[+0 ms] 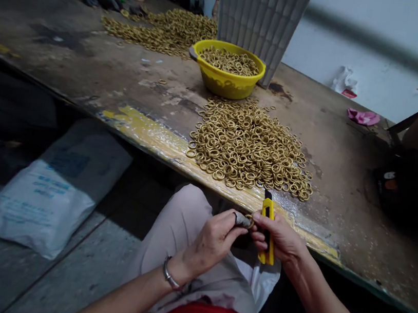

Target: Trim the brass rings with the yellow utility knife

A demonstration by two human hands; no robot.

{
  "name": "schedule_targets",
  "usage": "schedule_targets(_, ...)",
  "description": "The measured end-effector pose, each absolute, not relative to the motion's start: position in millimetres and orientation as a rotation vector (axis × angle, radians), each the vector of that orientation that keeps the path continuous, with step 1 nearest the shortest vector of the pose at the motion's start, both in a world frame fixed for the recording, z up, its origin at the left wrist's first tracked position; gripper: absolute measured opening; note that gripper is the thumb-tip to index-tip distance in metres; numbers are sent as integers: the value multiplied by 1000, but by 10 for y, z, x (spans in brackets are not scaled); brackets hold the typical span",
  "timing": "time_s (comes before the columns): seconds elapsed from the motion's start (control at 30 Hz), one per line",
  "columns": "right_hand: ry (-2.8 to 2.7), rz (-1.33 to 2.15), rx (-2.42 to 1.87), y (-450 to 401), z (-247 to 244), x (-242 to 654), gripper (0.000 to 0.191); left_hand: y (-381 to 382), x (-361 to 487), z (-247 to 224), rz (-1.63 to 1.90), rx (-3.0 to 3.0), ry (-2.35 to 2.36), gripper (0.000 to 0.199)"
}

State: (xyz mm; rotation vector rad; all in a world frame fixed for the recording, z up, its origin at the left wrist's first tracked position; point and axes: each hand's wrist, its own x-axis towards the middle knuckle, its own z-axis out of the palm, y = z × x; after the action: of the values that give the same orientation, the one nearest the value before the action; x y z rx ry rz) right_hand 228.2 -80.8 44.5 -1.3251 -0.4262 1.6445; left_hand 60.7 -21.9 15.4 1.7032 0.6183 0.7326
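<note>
Above my lap, at the table's front edge, my two hands nearly meet. My left hand (215, 237), with a dark covering on its index finger, pinches a small brass-coloured ring (250, 220). A yellow utility knife (267, 232) is held upright in my right hand (279, 236), its dark blade tip pointing up and away from me. The thumb and index finger of the right hand are close to the ring; whether they touch it is too small to tell. Just beyond the hands a pile of rings (251, 147) lies on the table (343, 196).
Behind the pile stands a yellow basin (229, 84) of rings, before a grey corrugated panel (259, 18). More rings (168, 29) lie at the back left. A dark bag (410, 187) sits at right; a white sack (44, 190) lies on the floor at left.
</note>
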Motion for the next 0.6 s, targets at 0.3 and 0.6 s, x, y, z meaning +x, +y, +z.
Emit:
schedule_targets(0.3,-1579,629,-1909,-1037,498,2155,11,-225,605,214,542,1030,761,19)
schedule_targets(0.6,-1886,414,-2085,-1174,383,2130,22,-238,666,263,518,1022,728,23)
